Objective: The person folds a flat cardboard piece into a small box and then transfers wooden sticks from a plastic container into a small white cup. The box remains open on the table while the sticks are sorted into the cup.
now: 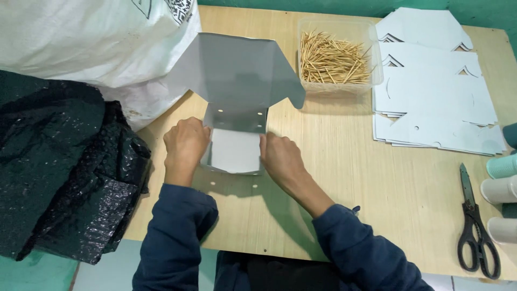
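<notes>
A grey-white cardboard box (235,148) stands half-folded on the wooden table (377,183), its wide lid flap (237,67) raised toward the back. My left hand (186,143) presses against the box's left wall. My right hand (280,156) presses against its right wall. Both hands grip the box from the sides, fingers curled on the walls. Small round holes show in the back wall and near the front edge.
A clear plastic tub of wooden toothpicks (335,56) sits behind the box. A stack of flat box blanks (436,97) lies at the right. Black scissors (474,226) and pale cups (501,188) are at the right edge. A white sack (91,37) and black plastic bag (59,167) fill the left.
</notes>
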